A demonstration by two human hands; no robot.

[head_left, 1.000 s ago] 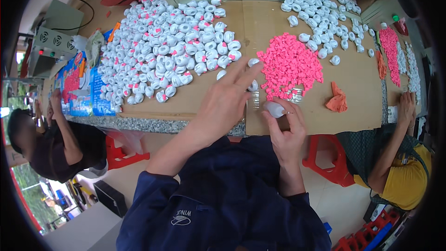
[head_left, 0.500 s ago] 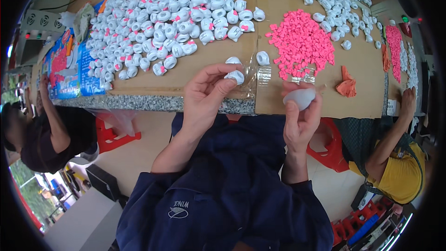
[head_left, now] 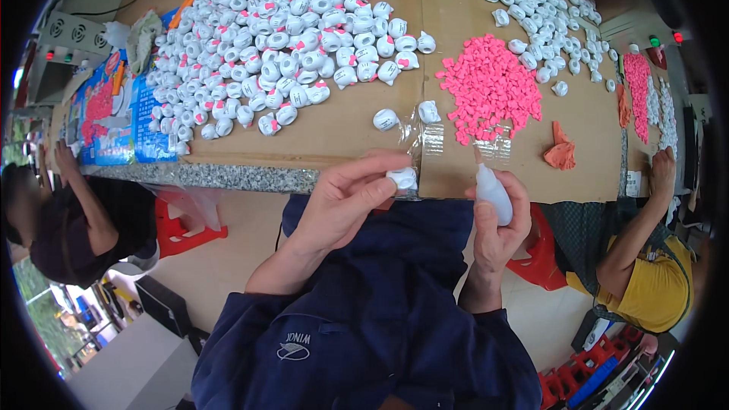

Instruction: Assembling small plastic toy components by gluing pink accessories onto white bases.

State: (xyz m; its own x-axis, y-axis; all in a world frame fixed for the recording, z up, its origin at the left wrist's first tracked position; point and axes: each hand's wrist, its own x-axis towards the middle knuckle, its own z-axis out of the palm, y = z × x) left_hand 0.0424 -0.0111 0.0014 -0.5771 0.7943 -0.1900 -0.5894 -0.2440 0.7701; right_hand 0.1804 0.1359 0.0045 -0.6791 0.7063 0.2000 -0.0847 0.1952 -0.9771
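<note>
Between the thumb and fingers of my left hand [head_left: 345, 201] is a small white cat-head piece [head_left: 402, 178], held at the table's front edge. My right hand [head_left: 501, 220] is wrapped round a white squeeze bottle [head_left: 493, 196], its thin nozzle tilted up and away from me. The bottle and the held piece are apart. Just beyond my hands lie two loose pieces: a white cat head [head_left: 386, 119] and another white head [head_left: 430, 111] beside the clear tape. A heap of small pink bows [head_left: 492, 87] lies beyond the bottle.
Many white cat heads with pink bows [head_left: 281, 45] cover the left of the cardboard [head_left: 456, 175]. Plain white heads [head_left: 539, 19] are spread at the back right. A crumpled orange scrap [head_left: 560, 148] lies right of my bottle. People work on both sides, one in a yellow top [head_left: 645, 281].
My left hand has brought the cat head closer to me and a little right. The bottle in my right hand has tipped so its nozzle shows, pointing away. The view has shifted slightly.
</note>
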